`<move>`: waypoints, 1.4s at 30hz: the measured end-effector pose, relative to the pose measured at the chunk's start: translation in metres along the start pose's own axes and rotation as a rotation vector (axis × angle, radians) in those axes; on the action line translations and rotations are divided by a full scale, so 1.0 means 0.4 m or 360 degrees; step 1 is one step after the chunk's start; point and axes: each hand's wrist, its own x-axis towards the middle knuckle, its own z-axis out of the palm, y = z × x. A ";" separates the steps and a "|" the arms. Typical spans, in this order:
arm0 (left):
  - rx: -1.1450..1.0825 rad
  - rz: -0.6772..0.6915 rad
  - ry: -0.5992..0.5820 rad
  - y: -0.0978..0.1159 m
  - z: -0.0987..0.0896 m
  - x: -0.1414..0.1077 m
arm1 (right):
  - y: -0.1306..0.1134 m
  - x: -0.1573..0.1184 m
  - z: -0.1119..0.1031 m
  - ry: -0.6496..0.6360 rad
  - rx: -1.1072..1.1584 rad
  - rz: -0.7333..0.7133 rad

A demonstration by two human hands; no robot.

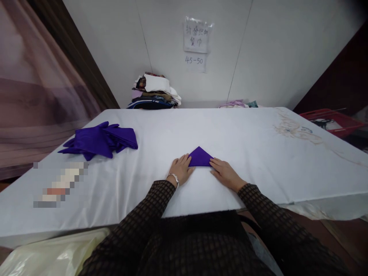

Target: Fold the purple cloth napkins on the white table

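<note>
A purple cloth napkin [200, 157], folded into a triangle, lies on the white tablecloth with its point towards the wall. My left hand [181, 168], a silver bracelet on its wrist, rests flat with the fingertips on the napkin's left corner. On the opposite corner lie the fingertips of my right hand [225, 173], its fingers stretched out. Both hands are open and press from above. Off to the left sits a loose heap of purple napkins [100, 140].
The white-covered table [161, 126] stands against a wall bearing a handwritten sign [196, 36]. A stack of folded clothes [155, 92] is behind its back edge. At the right is a red basket [342, 122]; a blurred-out object [61, 184] lies at the left.
</note>
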 end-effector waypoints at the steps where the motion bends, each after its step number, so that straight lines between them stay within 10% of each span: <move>1: -0.0010 0.0002 -0.0010 -0.003 0.003 -0.001 | 0.001 -0.003 -0.003 -0.0040 -0.0020 0.0010; 13: -0.0011 0.0001 -0.0033 -0.007 0.012 -0.003 | -0.124 0.186 0.012 -0.0078 -0.0201 -0.0084; 24: -0.0033 0.0010 -0.0041 -0.010 0.017 -0.004 | -0.072 0.212 0.083 -0.0154 -0.0200 0.0017; 34: -0.0037 0.0008 -0.0023 -0.002 0.004 -0.007 | -0.008 0.253 0.023 0.0020 0.0199 0.0507; 42: -0.0194 -0.0067 0.0069 -0.006 0.003 -0.005 | -0.002 0.333 -0.011 -0.0218 0.0494 0.0702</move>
